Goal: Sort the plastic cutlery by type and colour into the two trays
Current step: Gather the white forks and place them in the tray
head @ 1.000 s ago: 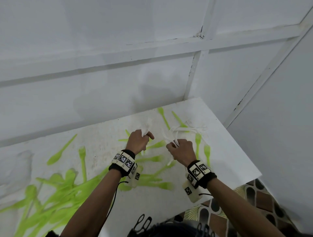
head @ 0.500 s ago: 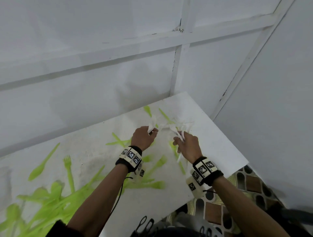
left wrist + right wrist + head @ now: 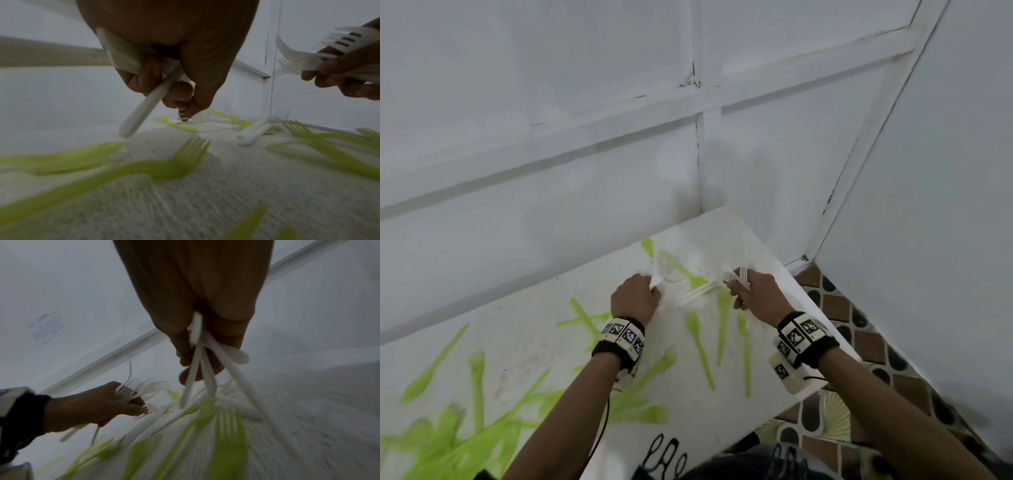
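My left hand point(image 3: 650, 291) grips a bunch of white forks point(image 3: 141, 112) by the handles, and its thumb and finger pinch the tines of one more fork lying on the white table point(image 3: 722, 411). To its right, my right hand point(image 3: 736, 291) holds its own bundle of white forks point(image 3: 197, 378), handles hanging down. Several loose white forks point(image 3: 695, 294) lie between the hands over green cutlery point(image 3: 722, 325). In the left wrist view the right hand point(image 3: 320, 78) shows at the upper right with fork tines point(image 3: 339, 42) fanned out. No tray is in view.
Green forks and spoons lie scattered over the table, with a dense green pile point(image 3: 448, 445) at the lower left. White walls close off the back and right. The table's right edge point(image 3: 825, 325) drops to a patterned floor point(image 3: 876, 342). A black looped object point(image 3: 664, 455) lies at the near edge.
Both hands have moved toward the table's far right corner and spread apart. The left hand has come down onto a white fork on the table. The head view has swung.
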